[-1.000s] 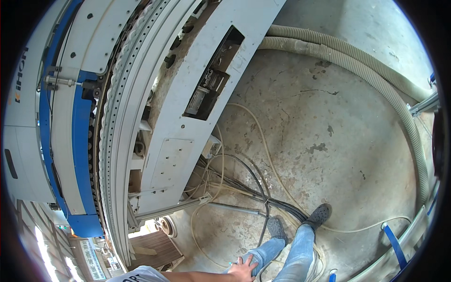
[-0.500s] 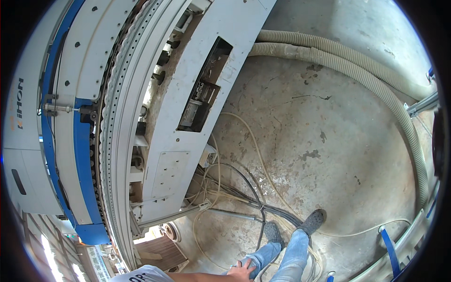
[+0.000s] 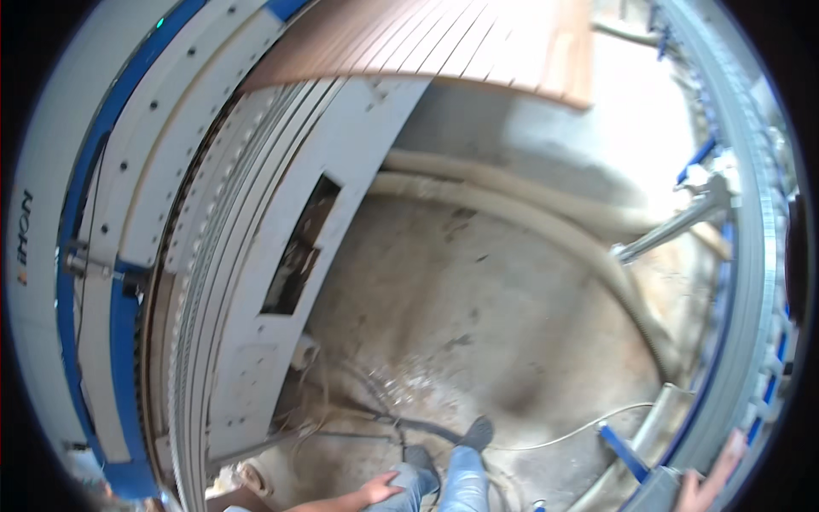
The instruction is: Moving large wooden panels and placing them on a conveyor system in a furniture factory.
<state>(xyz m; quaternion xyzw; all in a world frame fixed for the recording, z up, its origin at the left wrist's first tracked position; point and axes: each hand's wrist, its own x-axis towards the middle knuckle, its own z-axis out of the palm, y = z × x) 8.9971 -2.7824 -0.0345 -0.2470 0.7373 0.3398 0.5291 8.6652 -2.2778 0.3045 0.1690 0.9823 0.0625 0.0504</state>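
Observation:
My left hand (image 3: 381, 488) lies on the jeans over my thigh, its fingers stretched out and holding nothing. At the lower right my right hand (image 3: 712, 480) is at the grey rail (image 3: 670, 488) of a roller conveyor, with thumb and fingers apart. Blur hides how firmly it touches the rail. A slatted brown wooden panel (image 3: 444, 43) spans the far side, its left end over the edge of a large white and blue machine (image 3: 119, 213) and its right end near the conveyor.
Two ribbed hoses (image 3: 512, 209) curve over the concrete floor (image 3: 495, 316). Loose cables (image 3: 375, 416) lie by my feet (image 3: 478, 433). A metal support arm (image 3: 674, 224) and a blue bracket (image 3: 625, 452) stick out from the conveyor on the right.
My view has shifted, bringing the wooden panel and more of the conveyor into sight. My right hand now shows at the conveyor rail. My left hand stays on my leg.

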